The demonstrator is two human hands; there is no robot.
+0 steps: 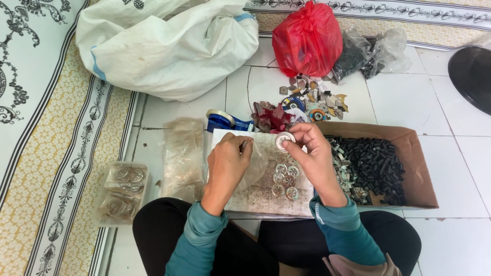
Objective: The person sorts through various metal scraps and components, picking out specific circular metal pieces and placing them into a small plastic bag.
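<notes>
My right hand (313,153) pinches a small round silver disc (284,141) between thumb and fingers, held above a white board (255,197). My left hand (227,163) is closed around a clear plastic bag (255,166), with a fingertip close to the disc. Several similar round metal discs (286,180) lie in rows on the board just below my right hand.
A cardboard box (417,168) of small black and silver parts sits at right. Clear bags of discs (121,191) and empty bags (182,156) lie at left. A tape dispenser (225,121), scrap pile (314,99), red bag (307,40) and white sack (169,43) lie beyond.
</notes>
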